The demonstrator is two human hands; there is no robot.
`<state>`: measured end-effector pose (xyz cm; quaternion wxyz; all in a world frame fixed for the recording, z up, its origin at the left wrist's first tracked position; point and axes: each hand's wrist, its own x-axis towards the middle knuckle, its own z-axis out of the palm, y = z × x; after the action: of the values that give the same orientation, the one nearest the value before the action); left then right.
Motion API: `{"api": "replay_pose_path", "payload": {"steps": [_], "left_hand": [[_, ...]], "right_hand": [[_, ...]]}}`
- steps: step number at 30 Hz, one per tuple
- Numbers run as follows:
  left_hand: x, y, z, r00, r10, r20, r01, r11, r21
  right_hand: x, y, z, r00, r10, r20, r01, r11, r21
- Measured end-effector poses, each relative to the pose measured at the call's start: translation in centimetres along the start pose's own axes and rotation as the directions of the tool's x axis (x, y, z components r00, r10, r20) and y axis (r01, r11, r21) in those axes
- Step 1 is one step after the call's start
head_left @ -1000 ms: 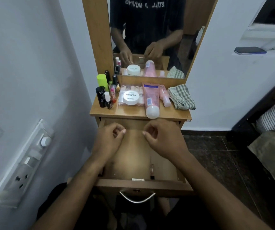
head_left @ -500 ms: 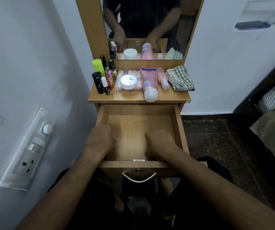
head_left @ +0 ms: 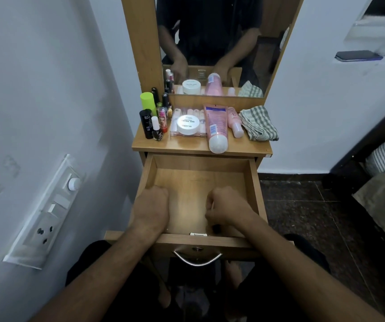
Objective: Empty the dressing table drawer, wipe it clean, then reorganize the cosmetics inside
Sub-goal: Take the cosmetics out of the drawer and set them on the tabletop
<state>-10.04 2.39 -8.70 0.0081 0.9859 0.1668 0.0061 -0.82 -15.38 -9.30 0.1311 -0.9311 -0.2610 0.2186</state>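
Dressing table drawer pulled out, left hand and right hand inside near its front edge, both with fingers curled, hold on anything cannot be told, cosmetics on the tabletop, pink tube at front edge, checked cloth at right edge.

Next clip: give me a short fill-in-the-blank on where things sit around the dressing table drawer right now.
1. Both hands, left hand and right hand, are inside the open ____.
2. The white jar rests on a clear ____.
3. The checked cloth lies at the tabletop's ____ end.
4. The pink tube lies with its white cap pointing ____ the mirror.

Missing: drawer; case; right; away from
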Motion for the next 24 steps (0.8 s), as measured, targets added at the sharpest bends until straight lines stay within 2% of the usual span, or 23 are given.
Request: {"api": "replay_pose_path", "payload": {"steps": [3, 6, 13, 18, 24], "left_hand": [[-0.3, -0.1, -0.1, 1.000, 0.005, -0.024, -0.005, 1.000, 0.000], [-0.4, 0.0, -0.2, 1.000, 0.006, -0.010, -0.006, 1.000, 0.024], [-0.4, 0.9, -0.1, 0.997, 0.032, 0.064, -0.041, 0.990, 0.138], [-0.5, 0.8, 0.2, 0.994, 0.021, 0.111, -0.035, 0.991, 0.127], [-0.5, 0.5, 0.5, 0.986, -0.003, 0.165, 0.001, 1.000, 0.008]], "right_hand": [[0.3, -0.9, -2.5, 0.998, -0.045, -0.051, 0.052, 0.987, 0.150], [0.7, -2.7, -5.7, 0.970, -0.120, -0.211, 0.170, 0.956, 0.238], [4.9, -8.3, -11.1, 0.796, -0.223, -0.562, 0.405, 0.887, 0.221], [8.6, -10.1, -11.2, 0.782, -0.193, -0.593, 0.370, 0.909, 0.192], [9.9, -10.2, -10.3, 0.764, -0.195, -0.615, 0.337, 0.933, 0.123]]}}
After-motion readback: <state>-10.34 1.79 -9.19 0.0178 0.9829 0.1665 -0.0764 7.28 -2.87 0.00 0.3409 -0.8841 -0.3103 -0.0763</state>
